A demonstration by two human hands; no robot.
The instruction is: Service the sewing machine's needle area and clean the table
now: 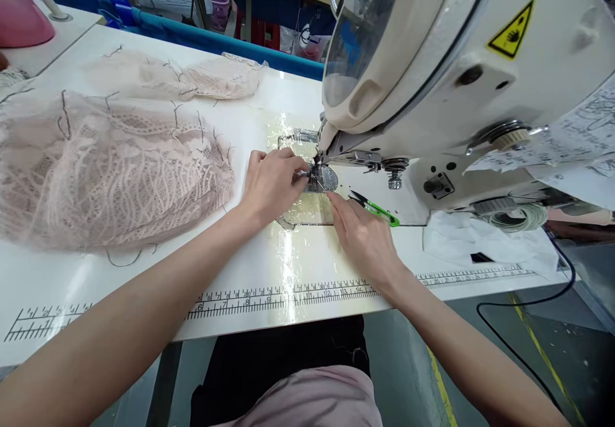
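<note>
A white sewing machine (451, 113) stands at the right, its needle area low at the middle of the view. My left hand (273, 183) reaches in from the left side of the presser foot, thumb and finger pinched close to it. From the front right comes my right hand (362, 234), its fingers closed and their tips at the edge of the shiny metal plate (329, 178). A thin pale line shows at those tips; what either pinch holds is too small to make out. Thread snips with green handles (382, 212) lie just beyond my right knuckles.
Pale pink lace fabric (120, 170) with loose dark threads covers the table's left side, with a second lace piece (221, 77) behind it. A ruler strip (288, 299) runs along the front edge. White cloth (475, 241) and coiled cord (521, 217) lie at the right.
</note>
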